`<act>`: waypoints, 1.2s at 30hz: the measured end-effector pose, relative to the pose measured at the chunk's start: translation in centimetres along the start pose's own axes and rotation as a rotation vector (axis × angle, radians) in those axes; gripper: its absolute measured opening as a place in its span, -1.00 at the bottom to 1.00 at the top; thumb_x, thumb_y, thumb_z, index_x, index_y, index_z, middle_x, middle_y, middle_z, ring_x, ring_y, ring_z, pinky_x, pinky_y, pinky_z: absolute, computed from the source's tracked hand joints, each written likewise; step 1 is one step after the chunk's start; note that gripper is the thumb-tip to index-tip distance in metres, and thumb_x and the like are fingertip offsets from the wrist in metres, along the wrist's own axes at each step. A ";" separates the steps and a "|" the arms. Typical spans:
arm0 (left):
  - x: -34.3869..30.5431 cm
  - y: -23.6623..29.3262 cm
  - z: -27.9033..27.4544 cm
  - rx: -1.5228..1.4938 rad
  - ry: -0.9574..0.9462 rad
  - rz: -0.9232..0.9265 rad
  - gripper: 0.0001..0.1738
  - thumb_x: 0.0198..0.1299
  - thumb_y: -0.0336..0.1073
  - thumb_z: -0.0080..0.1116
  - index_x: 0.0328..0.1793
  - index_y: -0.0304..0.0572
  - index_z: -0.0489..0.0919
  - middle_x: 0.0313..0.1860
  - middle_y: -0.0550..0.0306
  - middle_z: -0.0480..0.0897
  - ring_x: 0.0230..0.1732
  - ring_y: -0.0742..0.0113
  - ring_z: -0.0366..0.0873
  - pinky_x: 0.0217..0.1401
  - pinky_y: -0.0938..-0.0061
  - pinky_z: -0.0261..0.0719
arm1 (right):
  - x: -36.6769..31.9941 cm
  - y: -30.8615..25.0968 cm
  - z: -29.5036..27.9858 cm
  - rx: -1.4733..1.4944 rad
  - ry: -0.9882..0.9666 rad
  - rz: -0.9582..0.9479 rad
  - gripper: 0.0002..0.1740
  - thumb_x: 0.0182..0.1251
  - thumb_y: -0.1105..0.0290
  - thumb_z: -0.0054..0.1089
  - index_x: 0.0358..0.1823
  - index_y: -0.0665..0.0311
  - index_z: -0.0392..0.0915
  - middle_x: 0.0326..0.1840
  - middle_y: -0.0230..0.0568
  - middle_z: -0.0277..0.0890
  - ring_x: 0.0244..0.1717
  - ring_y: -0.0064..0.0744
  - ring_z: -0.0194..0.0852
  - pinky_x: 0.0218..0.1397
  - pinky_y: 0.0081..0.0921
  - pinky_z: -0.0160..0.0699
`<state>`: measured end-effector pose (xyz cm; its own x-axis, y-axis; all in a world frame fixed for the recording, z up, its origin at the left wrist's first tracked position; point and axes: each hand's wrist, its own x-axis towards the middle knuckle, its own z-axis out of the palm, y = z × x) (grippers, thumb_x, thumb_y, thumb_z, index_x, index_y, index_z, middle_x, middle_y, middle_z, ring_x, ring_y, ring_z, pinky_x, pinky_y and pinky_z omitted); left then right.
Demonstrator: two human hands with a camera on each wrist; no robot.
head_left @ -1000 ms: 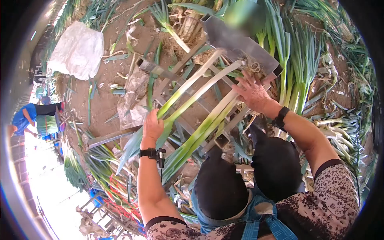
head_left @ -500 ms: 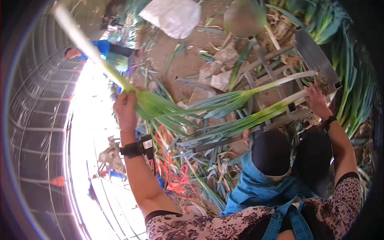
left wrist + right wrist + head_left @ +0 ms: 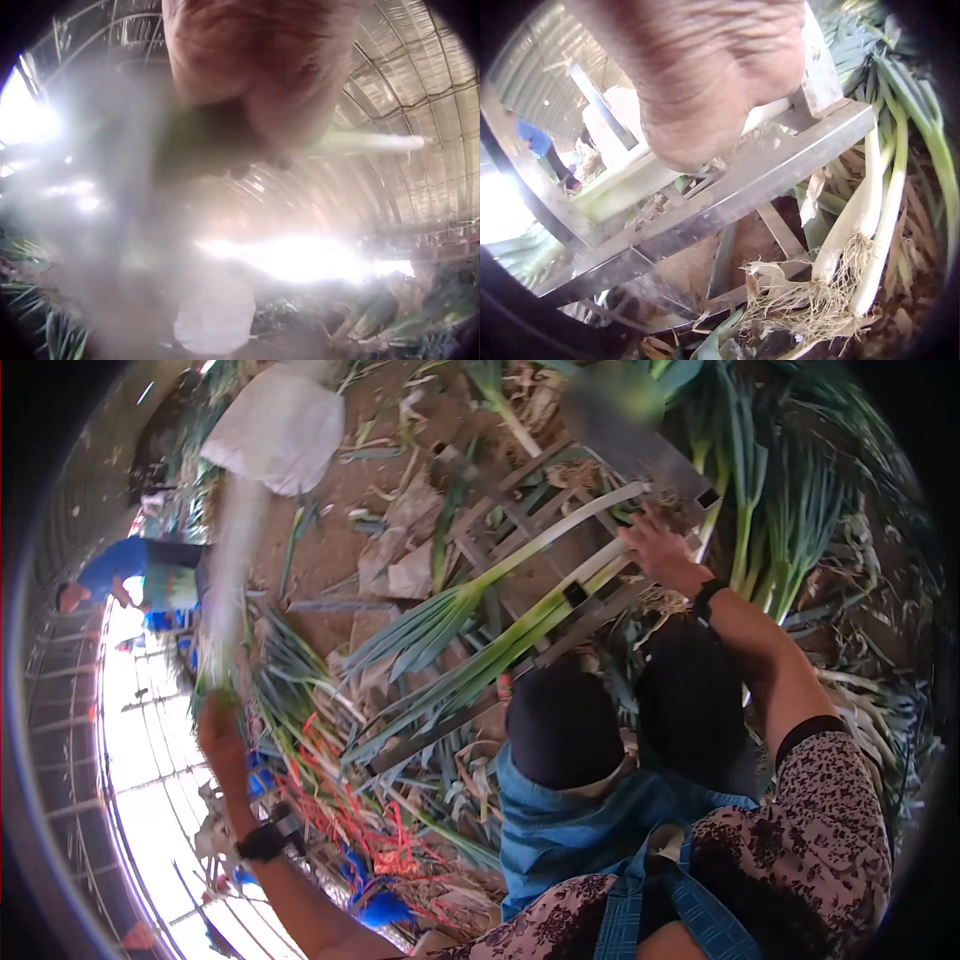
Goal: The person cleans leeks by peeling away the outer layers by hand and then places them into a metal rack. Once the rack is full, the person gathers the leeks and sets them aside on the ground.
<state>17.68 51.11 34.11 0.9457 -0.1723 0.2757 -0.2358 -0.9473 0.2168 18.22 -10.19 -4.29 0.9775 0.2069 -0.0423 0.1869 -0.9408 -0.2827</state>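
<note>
At the left of the head view, my raised left hand [image 3: 222, 735] grips a long leek [image 3: 238, 560], its pale stalk blurred and pointing up. The left wrist view shows the palm [image 3: 262, 67] closed round the green part of this leek [image 3: 367, 142]. My right hand [image 3: 662, 550] rests on the white ends of leeks [image 3: 560, 600] lying on a metal rack [image 3: 600, 610], close to its upright plate [image 3: 640, 455]. Another leek [image 3: 540, 540] lies on the rack beyond them. In the right wrist view the right hand [image 3: 712, 90] covers the stalk; its fingertips are hidden.
Loose leeks [image 3: 800, 540] lie on the soil at the right. A white sack [image 3: 278, 430] is at the upper left, and a person in blue [image 3: 120, 572] is at the far left. Red strings [image 3: 370, 830] lie among leeks at the lower left.
My left hand has lifted a leek off the rack and swung it left, then lower in the view. My right hand has stayed by the plate. The head view has turned.
</note>
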 end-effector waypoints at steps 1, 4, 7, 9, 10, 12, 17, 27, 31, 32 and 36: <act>0.8 3.2 5.3 0.161 -0.099 -0.065 -0.66 0.31 -0.39 0.03 0.20 -0.23 0.55 -0.06 -0.08 0.68 -0.06 0.09 0.64 -0.01 0.35 0.54 | 0.0 -0.3 0.2 -0.015 -0.001 0.026 -0.50 0.37 0.12 0.04 0.31 0.05 0.34 0.44 -0.05 0.17 0.56 0.13 -0.17 0.30 0.02 0.43; 1.1 9.1 19.8 0.048 -0.349 0.185 -0.72 0.19 -0.42 0.10 0.04 -0.23 0.58 -0.20 -0.16 0.64 -0.20 -0.15 0.60 -0.14 0.15 0.55 | -0.3 -0.4 -0.3 -0.029 0.001 0.009 -0.48 0.38 0.07 0.02 0.32 0.05 0.33 0.47 -0.04 0.13 0.59 0.05 -0.21 0.31 0.02 0.41; -0.2 12.5 31.0 -0.092 -0.348 0.357 -0.73 0.13 -0.40 0.16 -0.02 -0.25 0.52 -0.26 -0.17 0.60 -0.23 -0.21 0.55 -0.20 0.04 0.51 | -0.4 -1.0 -0.8 0.090 -0.027 0.057 -0.48 0.39 0.03 -0.01 0.33 0.00 0.33 0.50 -0.09 0.07 0.60 0.04 -0.26 0.40 0.17 0.21; -0.8 15.4 34.3 -0.142 -0.419 0.321 -0.77 0.13 -0.40 0.16 -0.07 -0.25 0.49 -0.28 -0.17 0.58 -0.23 -0.20 0.54 -0.20 0.04 0.50 | -0.4 -1.2 -1.0 0.049 -0.005 0.045 -0.49 0.37 0.01 0.02 0.30 -0.03 0.37 0.43 -0.08 0.15 0.55 0.08 -0.15 0.33 0.15 0.26; -1.1 16.2 35.3 -0.158 -0.492 0.266 -0.80 0.13 -0.40 0.15 -0.13 -0.26 0.46 -0.30 -0.16 0.56 -0.22 -0.19 0.52 -0.19 0.04 0.48 | -0.5 -1.6 -1.6 -0.022 -0.016 0.041 -0.49 0.35 0.00 0.04 0.28 -0.05 0.39 0.38 -0.05 0.22 0.51 0.10 -0.05 0.24 0.08 0.42; -1.8 16.4 37.5 -0.151 -0.478 0.302 -0.82 0.14 -0.39 0.15 -0.20 -0.24 0.41 -0.32 -0.15 0.52 -0.20 -0.17 0.50 -0.17 0.04 0.47 | -0.4 -1.6 -2.6 -0.035 -0.082 0.048 -0.49 0.35 0.00 0.04 0.28 -0.05 0.38 0.35 -0.03 0.22 0.47 0.10 0.00 0.21 0.07 0.44; -2.9 15.5 40.2 -0.189 -0.495 0.236 -0.81 0.13 -0.38 0.16 -0.18 -0.26 0.42 -0.28 -0.20 0.52 -0.18 -0.22 0.48 -0.11 0.03 0.46 | -0.5 -1.6 -1.2 -0.076 0.039 -0.008 -0.41 0.29 0.03 0.11 0.33 -0.01 0.33 0.39 -0.06 0.16 0.51 0.08 -0.11 0.41 0.12 0.16; -4.0 15.6 39.4 -0.159 -0.536 0.202 -0.63 0.08 -0.46 0.19 0.05 -0.32 0.49 -0.05 -0.22 0.42 0.04 -0.21 0.41 0.09 0.11 0.45 | -0.4 -1.0 -2.7 0.110 0.201 -0.072 -0.61 0.21 0.26 0.22 0.02 0.25 0.45 0.22 -0.09 0.37 0.40 0.03 0.14 0.36 -0.10 0.29; -4.1 15.5 39.3 -0.185 -0.497 0.231 -0.65 0.07 -0.51 0.16 0.05 -0.29 0.52 -0.13 -0.17 0.46 -0.03 -0.17 0.44 0.03 0.11 0.44 | 1.5 -1.5 -4.6 -0.013 0.359 -0.217 -0.67 0.31 0.26 0.09 0.01 0.30 0.47 0.13 -0.08 0.43 0.31 0.00 0.24 0.35 -0.18 0.27; -4.0 15.5 39.4 -0.198 -0.489 0.225 -0.64 0.08 -0.49 0.18 0.05 -0.28 0.53 -0.14 -0.17 0.45 -0.04 -0.17 0.44 0.02 0.12 0.44 | 2.0 -0.9 -3.8 -0.012 0.357 -0.216 -0.67 0.31 0.26 0.09 0.01 0.30 0.47 0.13 -0.08 0.43 0.31 0.00 0.24 0.35 -0.18 0.27; -4.8 15.1 40.1 -0.219 -0.496 0.158 -0.61 0.08 -0.43 0.22 0.09 -0.27 0.54 -0.10 -0.17 0.46 -0.04 -0.15 0.44 0.01 0.15 0.44 | 2.3 -0.3 -2.5 -0.020 0.170 -0.107 -0.63 0.32 0.29 0.05 0.07 0.34 0.46 0.16 -0.07 0.41 0.31 -0.02 0.24 0.37 -0.17 0.25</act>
<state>18.57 26.81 -1.45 0.8746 -0.4640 -0.1410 -0.3742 -0.8307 0.4122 20.66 -10.07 -1.87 0.9541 0.2593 0.1499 0.2909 -0.9213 -0.2579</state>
